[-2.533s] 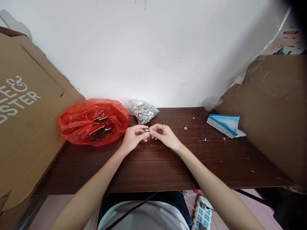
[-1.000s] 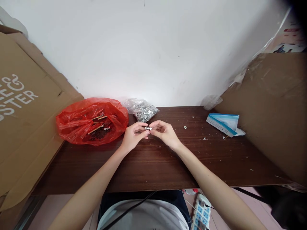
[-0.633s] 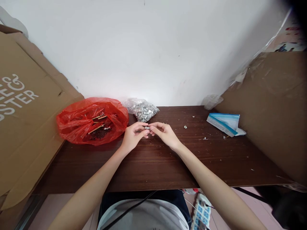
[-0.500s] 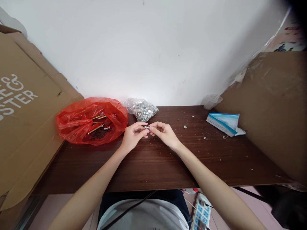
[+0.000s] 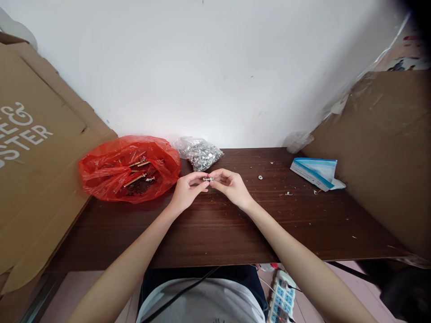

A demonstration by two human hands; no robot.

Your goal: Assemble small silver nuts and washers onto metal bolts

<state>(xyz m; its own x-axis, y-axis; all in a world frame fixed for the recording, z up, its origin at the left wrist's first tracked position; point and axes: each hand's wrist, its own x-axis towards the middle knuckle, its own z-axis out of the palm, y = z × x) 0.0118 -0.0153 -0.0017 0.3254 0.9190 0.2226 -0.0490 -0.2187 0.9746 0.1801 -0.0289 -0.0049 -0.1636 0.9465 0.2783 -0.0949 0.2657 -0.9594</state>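
Between my two hands, just above the table, is a small silvery bolt (image 5: 208, 179) lying about level. My left hand (image 5: 187, 190) pinches its left end between thumb and fingers. The thumb and fingertips of my right hand (image 5: 231, 187) close on its right end, where a small nut-like part seems to sit. The fingers partly hide both ends. Just behind my hands lies a clear plastic bag (image 5: 204, 154) full of small shiny metal pieces. To the left of my left hand, an opened red plastic bag (image 5: 101, 172) holds several brass-coloured rods and dark small parts.
On the brown table (image 5: 215, 237), a small nut-like piece (image 5: 260, 177) and white scraps lie to the right. Farther right are a blue-and-white packet (image 5: 313, 172) and a clear plastic cup (image 5: 299, 141). Cardboard (image 5: 37, 179) stands at the left, more cardboard (image 5: 384, 166) at the right.
The fingertips have shifted slightly on the bolt, and more of its length shows between them. My right fingers are more curled. The bags and the other things have stayed put.
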